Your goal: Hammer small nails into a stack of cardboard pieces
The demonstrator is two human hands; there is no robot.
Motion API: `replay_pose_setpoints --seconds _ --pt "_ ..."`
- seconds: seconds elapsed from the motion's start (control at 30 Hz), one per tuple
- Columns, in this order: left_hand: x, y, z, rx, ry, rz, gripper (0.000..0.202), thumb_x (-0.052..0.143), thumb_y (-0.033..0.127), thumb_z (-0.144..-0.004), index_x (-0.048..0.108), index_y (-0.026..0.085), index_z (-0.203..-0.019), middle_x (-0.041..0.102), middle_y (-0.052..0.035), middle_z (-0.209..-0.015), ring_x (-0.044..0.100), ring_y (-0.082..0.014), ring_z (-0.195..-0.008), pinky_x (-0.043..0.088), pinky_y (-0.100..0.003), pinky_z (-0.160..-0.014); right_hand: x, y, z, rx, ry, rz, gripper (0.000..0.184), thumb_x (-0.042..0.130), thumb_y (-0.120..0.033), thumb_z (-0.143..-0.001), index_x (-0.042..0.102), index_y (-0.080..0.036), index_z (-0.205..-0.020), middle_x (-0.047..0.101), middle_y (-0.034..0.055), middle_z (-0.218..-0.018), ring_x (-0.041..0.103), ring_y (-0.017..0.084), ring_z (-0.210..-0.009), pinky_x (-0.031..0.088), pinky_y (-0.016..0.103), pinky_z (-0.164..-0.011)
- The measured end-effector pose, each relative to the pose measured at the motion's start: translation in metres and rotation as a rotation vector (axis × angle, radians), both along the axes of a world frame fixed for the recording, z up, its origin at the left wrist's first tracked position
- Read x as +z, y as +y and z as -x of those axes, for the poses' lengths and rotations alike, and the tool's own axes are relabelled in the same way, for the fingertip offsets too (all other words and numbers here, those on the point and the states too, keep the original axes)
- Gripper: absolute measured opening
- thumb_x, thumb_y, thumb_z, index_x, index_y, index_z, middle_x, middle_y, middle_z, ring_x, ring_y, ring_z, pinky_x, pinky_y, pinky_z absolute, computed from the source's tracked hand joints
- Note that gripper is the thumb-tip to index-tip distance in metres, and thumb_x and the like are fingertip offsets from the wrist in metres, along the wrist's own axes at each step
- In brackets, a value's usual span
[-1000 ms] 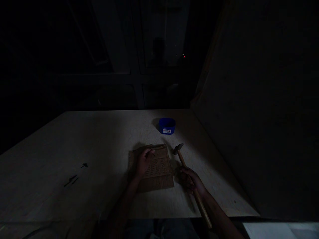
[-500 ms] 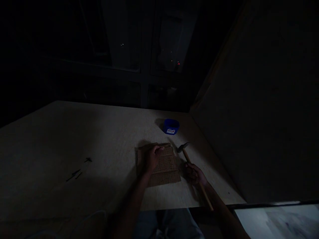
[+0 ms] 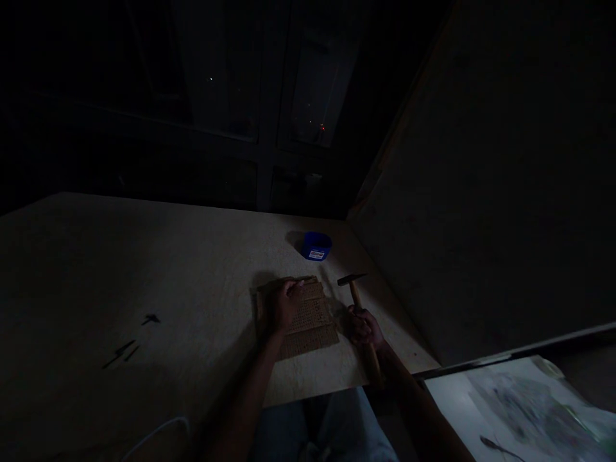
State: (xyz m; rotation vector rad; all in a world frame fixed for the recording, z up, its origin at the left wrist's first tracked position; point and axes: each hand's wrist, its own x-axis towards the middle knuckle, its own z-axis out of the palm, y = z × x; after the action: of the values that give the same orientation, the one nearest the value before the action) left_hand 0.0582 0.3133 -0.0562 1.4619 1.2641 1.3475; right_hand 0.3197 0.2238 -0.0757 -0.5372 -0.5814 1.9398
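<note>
My right hand [image 3: 363,325] is wrapped round the wooden handle of a hammer [image 3: 355,292], its dark metal head held up to the right of a brown cardboard piece [image 3: 312,321]. The cardboard lies flat on the table and is covered with small dark marks or holes in its middle. Over its left and upper part rests my left hand [image 3: 287,308], with the thumb and fingertips drawn together near the far edge. Anything between those fingertips is too dark to make out.
A blue plastic tub [image 3: 316,247] with a white label stands beyond the cardboard on the pale table [image 3: 206,256]. Several thin dark pieces [image 3: 120,353] lie at the left. A dark panel [image 3: 481,224] rises on the right. Below it is a white surface [image 3: 447,391] with clear plastic on it.
The view has turned a little to the right, so the table things appear further left. The hammer has tilted in my right hand. My left hand stays at the cardboard.
</note>
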Motion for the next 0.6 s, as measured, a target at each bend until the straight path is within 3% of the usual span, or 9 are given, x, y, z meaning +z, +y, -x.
replay_pose_setpoints --seconds 0.1,0.23,0.37,0.6 --pt "0.0018 0.0014 -0.0002 0.017 -0.111 0.022 0.039 0.053 0.057 -0.09 0.064 0.02 -0.085 0.074 -0.0051 -0.077 0.07 -0.0205 -0.076 0.052 -0.032 -0.075 -0.0005 0.0018 -0.002 0.003 0.01 0.001 0.013 0.063 -0.026 -0.086 0.06 -0.02 -0.097 0.032 -0.0158 -0.044 0.015 0.003 -0.032 0.029 0.011 -0.034" --pt "0.0044 0.0035 -0.0029 -0.021 -0.235 0.067 0.037 0.053 0.057 -0.09 0.059 0.02 -0.087 0.073 -0.0057 -0.076 0.071 -0.0209 -0.07 0.054 -0.033 -0.07 -0.0014 0.0038 -0.0047 -0.002 0.022 0.007 0.013 0.063 -0.026 -0.086 0.06 -0.02 -0.097 0.029 -0.0159 -0.043 0.014 0.003 -0.032 0.028 0.011 -0.033" --pt "0.005 0.0037 -0.0018 -0.006 -0.236 0.04 0.036 0.052 0.055 -0.09 0.059 0.02 -0.088 0.07 -0.0038 -0.07 0.069 -0.0201 -0.066 0.053 -0.032 -0.067 -0.0017 0.0058 -0.0064 0.017 0.018 0.018 0.014 0.064 -0.026 -0.084 0.06 -0.019 -0.096 0.028 -0.0166 -0.042 0.011 0.003 -0.032 0.025 0.01 -0.032" --pt "-0.0016 0.0079 0.0022 -0.042 -0.193 0.011 0.034 0.057 0.054 -0.089 0.061 0.02 -0.086 0.069 -0.0018 -0.07 0.068 -0.0181 -0.069 0.051 -0.029 -0.07 -0.0009 0.0047 -0.0061 0.071 -0.02 0.023 0.016 0.065 -0.027 -0.084 0.06 -0.02 -0.098 0.031 -0.0166 -0.041 0.01 0.003 -0.032 0.029 0.012 -0.032"
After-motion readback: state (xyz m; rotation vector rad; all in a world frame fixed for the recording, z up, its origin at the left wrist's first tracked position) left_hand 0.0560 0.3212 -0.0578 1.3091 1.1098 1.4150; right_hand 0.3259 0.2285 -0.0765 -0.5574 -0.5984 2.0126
